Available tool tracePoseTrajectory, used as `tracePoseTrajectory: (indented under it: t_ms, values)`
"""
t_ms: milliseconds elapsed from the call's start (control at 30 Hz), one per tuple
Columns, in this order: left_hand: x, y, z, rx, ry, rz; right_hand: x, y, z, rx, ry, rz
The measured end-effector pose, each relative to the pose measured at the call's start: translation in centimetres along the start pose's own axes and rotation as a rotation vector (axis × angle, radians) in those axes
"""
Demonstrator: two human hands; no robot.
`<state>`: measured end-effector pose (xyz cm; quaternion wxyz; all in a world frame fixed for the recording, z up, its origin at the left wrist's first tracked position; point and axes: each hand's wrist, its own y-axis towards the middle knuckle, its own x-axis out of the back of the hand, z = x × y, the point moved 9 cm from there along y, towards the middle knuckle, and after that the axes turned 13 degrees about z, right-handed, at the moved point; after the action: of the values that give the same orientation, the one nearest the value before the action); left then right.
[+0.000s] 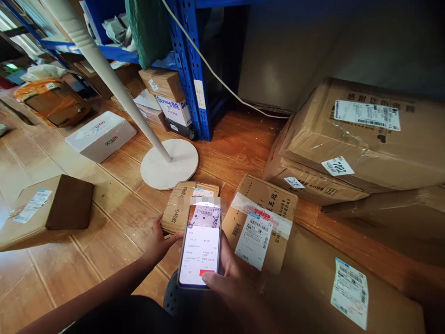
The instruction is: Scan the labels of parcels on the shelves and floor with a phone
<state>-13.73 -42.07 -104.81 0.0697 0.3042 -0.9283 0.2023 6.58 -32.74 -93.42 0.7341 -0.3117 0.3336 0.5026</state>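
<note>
My right hand (pixel 227 269) is wrapped round a smartphone (pixel 200 253), its thumb over a red button low on the lit screen. A barcode label shows in the upper part of that screen. My left hand (pixel 167 241) grips the near left edge of a small cardboard box (pixel 174 208), thumb on top and fingers round the side. The phone covers part of this box. To the right of the phone sits a taped cardboard carton (pixel 288 208) with a white shipping label (pixel 253 241).
A large labelled carton (pixel 389 283) lies at the lower right, with stacked cartons (pixel 313 144) behind. A white pole's round base (pixel 187 160) stands ahead, near a blue shelf post (pixel 194 60). Left on the wooden floor are a white box (pixel 100 134) and a brown carton (pixel 69 204).
</note>
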Motion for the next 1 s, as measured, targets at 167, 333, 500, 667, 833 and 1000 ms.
tracePoseTrajectory:
  t_ms: [167, 333, 500, 667, 833, 1000]
  values:
    - [-0.5, -0.2, -1.5, 0.026, 0.017, 0.015, 0.8, -0.8, 0.6, -0.001, -0.139, 0.012]
    - [-0.9, -0.4, -2.0, 0.052, 0.018, 0.026, 3.1, -2.3, 0.5, 0.047, -0.132, -0.04]
    - [-0.7, -0.3, -1.8, 0.049, 0.028, 0.006, 6.8, -4.2, 2.0, 0.175, -0.11, -0.16]
    - [-0.7, -0.2, -1.6, 0.028, 0.032, 0.013, 7.9, -5.4, 4.3, 0.213, -0.115, -0.205]
    - [-0.6, -0.2, -1.2, 0.036, 0.035, 0.017, 7.9, -5.9, 5.0, 0.231, -0.116, -0.201]
    - [-0.6, -0.2, -1.2, 0.042, 0.035, 0.025, 8.0, -6.0, 4.4, 0.208, -0.138, -0.19]
